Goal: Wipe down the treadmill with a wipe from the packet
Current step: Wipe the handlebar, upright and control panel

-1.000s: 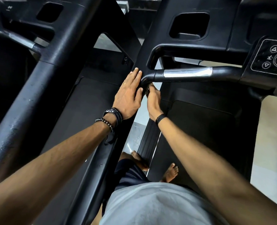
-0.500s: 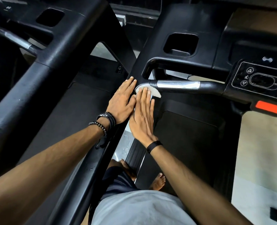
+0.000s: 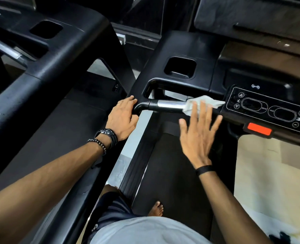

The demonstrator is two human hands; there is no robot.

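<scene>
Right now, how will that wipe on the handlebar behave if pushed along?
The wipe looks limp: it drapes crumpled over the handlebar, so it will likely bunch. Under the flat right hand, not gripped, it may slip off the shiny metal.

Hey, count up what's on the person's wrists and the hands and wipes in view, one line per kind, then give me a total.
Hands: 2, left hand resting at the handlebar's bend, right hand pressing the wipe with straight fingers
Wipes: 1, the wipe on the handlebar
Left-wrist bands: 2, braided band and beaded bracelet
Right-wrist bands: 1, black band
Total: 6
</scene>
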